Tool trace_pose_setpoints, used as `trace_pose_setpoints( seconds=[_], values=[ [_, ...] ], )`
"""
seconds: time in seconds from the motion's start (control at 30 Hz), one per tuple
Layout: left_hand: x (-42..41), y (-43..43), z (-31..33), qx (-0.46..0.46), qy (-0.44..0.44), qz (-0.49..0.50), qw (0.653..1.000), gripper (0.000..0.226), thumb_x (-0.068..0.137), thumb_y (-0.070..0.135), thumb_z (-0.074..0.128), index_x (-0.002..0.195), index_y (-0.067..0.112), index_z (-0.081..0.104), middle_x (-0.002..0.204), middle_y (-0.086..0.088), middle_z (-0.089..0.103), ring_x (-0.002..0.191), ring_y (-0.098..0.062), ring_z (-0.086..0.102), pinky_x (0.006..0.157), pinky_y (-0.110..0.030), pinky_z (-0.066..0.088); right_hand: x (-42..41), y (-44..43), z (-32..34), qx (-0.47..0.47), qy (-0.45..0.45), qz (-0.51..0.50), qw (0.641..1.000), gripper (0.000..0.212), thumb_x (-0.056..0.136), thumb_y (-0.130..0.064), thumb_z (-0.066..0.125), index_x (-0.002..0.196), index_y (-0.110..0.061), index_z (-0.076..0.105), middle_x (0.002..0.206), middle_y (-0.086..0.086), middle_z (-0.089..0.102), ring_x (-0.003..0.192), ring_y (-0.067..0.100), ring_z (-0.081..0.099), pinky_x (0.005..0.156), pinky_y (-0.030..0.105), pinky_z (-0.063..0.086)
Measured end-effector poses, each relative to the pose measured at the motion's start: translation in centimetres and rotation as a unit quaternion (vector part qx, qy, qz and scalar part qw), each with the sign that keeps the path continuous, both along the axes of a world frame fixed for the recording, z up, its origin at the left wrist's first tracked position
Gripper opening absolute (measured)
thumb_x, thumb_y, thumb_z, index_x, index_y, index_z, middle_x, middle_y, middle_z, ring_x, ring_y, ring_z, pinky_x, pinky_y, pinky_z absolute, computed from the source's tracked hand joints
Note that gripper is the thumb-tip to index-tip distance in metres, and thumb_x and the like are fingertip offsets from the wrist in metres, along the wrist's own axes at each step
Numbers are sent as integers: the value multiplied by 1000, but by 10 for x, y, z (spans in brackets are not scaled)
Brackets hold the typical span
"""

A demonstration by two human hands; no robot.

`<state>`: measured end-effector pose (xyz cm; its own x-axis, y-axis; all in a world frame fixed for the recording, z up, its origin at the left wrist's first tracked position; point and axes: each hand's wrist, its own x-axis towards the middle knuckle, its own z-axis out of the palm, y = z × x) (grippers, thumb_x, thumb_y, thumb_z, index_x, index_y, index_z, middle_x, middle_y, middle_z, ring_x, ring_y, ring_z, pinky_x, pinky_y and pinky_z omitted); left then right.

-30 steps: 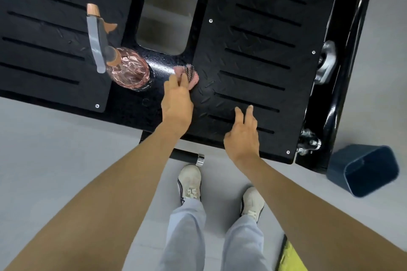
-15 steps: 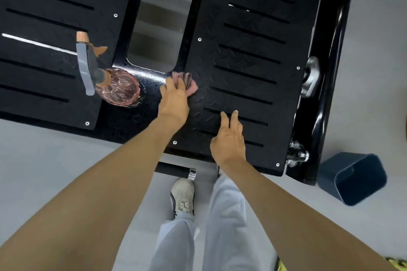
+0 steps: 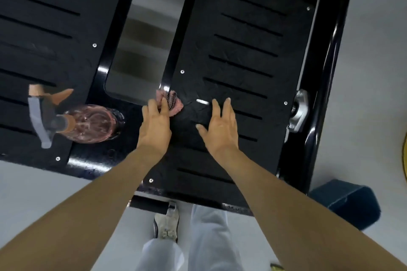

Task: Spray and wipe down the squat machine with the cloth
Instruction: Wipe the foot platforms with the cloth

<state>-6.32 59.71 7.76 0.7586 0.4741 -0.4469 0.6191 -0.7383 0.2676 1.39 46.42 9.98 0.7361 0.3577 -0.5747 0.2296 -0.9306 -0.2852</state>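
The squat machine's black footplate [image 3: 246, 55] fills the upper view, its two ribbed panels split by a grey gap. My left hand [image 3: 155, 124] presses a small pink cloth [image 3: 172, 102] against the inner edge of the right panel; most of the cloth is hidden under my fingers. My right hand [image 3: 220, 126] lies flat on the same panel just to the right, fingers apart, holding nothing. A pink spray bottle [image 3: 88, 124] with a grey and orange trigger head stands on the plate left of my left hand.
A dark blue bin [image 3: 348, 204] sits on the grey floor at the right, beside the machine's frame. A silver knob [image 3: 299, 110] sticks out at the plate's right edge. My legs and a white shoe [image 3: 166, 224] are below the plate's near edge.
Both hands have slid further up the right panel, the right hand coming close beside the cloth. The view has shifted nearer to the plate; the bottle has stayed in place.
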Motion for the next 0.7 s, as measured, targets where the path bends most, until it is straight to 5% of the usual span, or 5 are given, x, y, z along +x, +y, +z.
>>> trace_pose_setpoints(
  seconds=[0.3,0.7],
  values=[
    [112,26,-6,39,-31,26,998,67,81,-17,45,144,0,31,126,-21,33,109,-35,34,82,-37,46,109,1,-12,-48,-23,65,996,100,88,-59,52,151,-21,-15,153,12,-32,144,31,-22,119,52,0],
    [215,53,-9,51,-39,44,997,60,80,-16,44,137,1,37,127,-20,31,110,-34,33,81,-35,45,233,15,-14,-117,51,-73,989,121,78,-54,70,147,-28,-26,150,10,-38,143,33,-25,113,62,6]
  ],
)
